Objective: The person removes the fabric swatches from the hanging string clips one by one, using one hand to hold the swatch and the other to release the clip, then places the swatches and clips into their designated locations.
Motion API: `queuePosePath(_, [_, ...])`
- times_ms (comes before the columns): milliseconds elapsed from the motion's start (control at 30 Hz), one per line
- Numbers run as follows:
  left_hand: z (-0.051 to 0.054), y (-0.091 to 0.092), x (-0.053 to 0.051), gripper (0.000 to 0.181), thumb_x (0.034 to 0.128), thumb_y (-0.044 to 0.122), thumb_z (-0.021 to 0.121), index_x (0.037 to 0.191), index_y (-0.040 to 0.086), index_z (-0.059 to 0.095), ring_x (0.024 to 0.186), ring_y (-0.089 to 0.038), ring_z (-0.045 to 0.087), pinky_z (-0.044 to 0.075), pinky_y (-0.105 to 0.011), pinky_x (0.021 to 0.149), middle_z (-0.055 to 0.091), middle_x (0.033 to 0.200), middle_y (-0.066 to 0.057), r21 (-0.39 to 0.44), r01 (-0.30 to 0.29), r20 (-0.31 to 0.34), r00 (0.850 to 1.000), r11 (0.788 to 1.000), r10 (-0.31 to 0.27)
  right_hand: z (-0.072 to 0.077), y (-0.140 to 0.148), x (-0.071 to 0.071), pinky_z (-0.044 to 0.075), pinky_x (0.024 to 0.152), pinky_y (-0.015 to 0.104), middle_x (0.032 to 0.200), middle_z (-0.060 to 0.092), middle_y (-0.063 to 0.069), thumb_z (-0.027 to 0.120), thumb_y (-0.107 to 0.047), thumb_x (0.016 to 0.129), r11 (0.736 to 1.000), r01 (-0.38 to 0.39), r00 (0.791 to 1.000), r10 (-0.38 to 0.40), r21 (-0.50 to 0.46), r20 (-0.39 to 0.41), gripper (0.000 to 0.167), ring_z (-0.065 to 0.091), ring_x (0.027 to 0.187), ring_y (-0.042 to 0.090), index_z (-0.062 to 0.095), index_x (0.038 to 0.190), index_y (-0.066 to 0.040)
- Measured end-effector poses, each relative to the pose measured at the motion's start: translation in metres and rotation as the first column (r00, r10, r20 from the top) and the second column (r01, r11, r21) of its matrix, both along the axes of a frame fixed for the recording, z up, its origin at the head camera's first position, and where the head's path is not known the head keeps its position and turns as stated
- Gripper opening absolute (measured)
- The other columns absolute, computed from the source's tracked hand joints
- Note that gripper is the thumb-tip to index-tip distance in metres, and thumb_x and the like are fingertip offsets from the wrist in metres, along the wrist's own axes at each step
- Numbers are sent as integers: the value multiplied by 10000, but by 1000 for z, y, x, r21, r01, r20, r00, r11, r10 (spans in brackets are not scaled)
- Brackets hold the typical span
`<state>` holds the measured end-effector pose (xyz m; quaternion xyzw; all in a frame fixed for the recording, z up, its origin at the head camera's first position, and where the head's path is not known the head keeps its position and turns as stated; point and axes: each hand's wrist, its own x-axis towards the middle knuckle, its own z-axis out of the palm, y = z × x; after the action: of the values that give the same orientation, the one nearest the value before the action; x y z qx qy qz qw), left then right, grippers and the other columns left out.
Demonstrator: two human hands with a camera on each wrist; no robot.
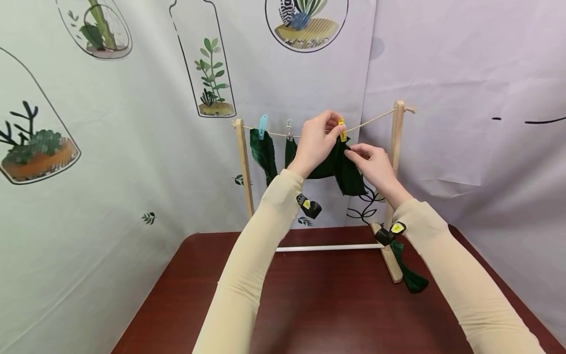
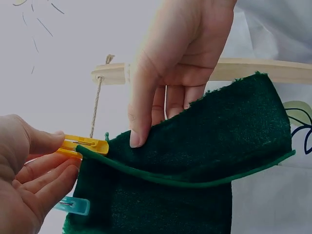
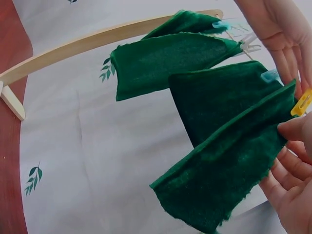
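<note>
My left hand (image 1: 315, 141) pinches a yellow clothespin (image 1: 342, 132) at the rope line (image 1: 376, 118). The clothespin's tip meets the top corner of a dark green cloth piece (image 3: 229, 161), which hangs down from there. Just below and to the right, my right hand (image 1: 375, 166) pinches that cloth's edge between thumb and fingers. In the left wrist view, the right thumb (image 2: 138, 129) lies on the cloth's face. Directly beside it hangs another green cloth (image 3: 214, 97) under a light blue clothespin (image 2: 75, 205).
Further left on the rope, a blue clothespin (image 1: 263, 127) and a clear clothespin (image 1: 289, 129) hold more green cloths. Wooden posts (image 1: 244, 169) carry the rope, with a white bar (image 1: 329, 248) low between them. A loose green cloth (image 1: 413, 279) lies on the red-brown table (image 1: 336, 305) by the right foot.
</note>
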<state>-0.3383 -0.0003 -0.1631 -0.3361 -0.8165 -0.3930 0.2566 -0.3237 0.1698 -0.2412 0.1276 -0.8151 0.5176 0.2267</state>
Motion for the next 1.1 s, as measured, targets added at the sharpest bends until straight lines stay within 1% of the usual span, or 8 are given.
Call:
queuePosePath(133, [0,0,1,145,995,165,661,1087,56,681,970,-127,665,487,-148,870,705,1041,-46,23,-2,-33,999,1000,3,1,0,2,473,759,221,1192,683,134,607,-399,1012,1000,1,1000,-1,-3,21,440,598,945,165,681,1254,-38])
queuePosePath(200, [1,0,2,130,990,160,667,1064,54,686,957,-127,669,491,-152,867,710,1023,-46,39,7,-52,999,999,-5,2,1,3,473,762,211,1202,679,133,609,-402,1010,1000,1,1000,-1,-8,23,449,600,945,147,677,1260,-35])
queuePosePath(333, [2,-1,4,108,985,152,674,1037,59,692,947,-119,669,491,-153,865,713,1005,-38,66,20,-68,998,998,-16,3,3,5,479,751,194,1190,687,128,618,-389,1007,1000,4,1000,-4,-16,14,446,601,903,90,681,1256,-24])
queuePosePath(467, [3,-2,6,104,983,149,678,1033,60,698,955,-116,669,488,-147,863,715,1007,-38,86,28,-68,997,996,-22,3,4,7,482,738,185,1170,695,121,623,-370,1007,1000,6,1000,-6,-21,3,440,597,859,58,679,1253,-10])
queuePosePath(633, [6,-3,9,103,977,134,685,1028,46,701,951,-120,674,498,-151,860,720,1010,-52,117,46,-72,997,992,-38,3,6,10,479,735,199,1116,702,98,627,-363,1007,1000,5,1000,-5,-20,-6,429,588,830,84,686,1239,-7])
queuePosePath(833, [10,-4,13,103,975,122,684,1034,39,699,952,-118,675,505,-149,857,723,1024,-61,141,55,-73,996,988,-45,2,10,14,478,756,192,1049,704,38,614,-332,1017,1000,-19,999,18,-15,-26,412,593,875,76,688,1229,14])
queuePosePath(1000, [12,-6,17,103,971,126,690,1025,39,697,936,-114,676,511,-153,851,720,1018,-59,154,65,-74,996,986,-54,1,13,19,466,758,198,1031,701,50,609,-321,1021,999,-32,999,32,-1,-37,398,581,876,81,698,1217,14])
queuePosePath(1100, [12,-7,18,105,967,136,698,1021,46,698,932,-110,671,511,-155,851,717,1009,-50,154,62,-70,996,986,-52,-1,18,20,464,746,196,1019,712,25,600,-325,1025,999,-30,999,31,11,-32,398,587,865,63,702,1213,11])
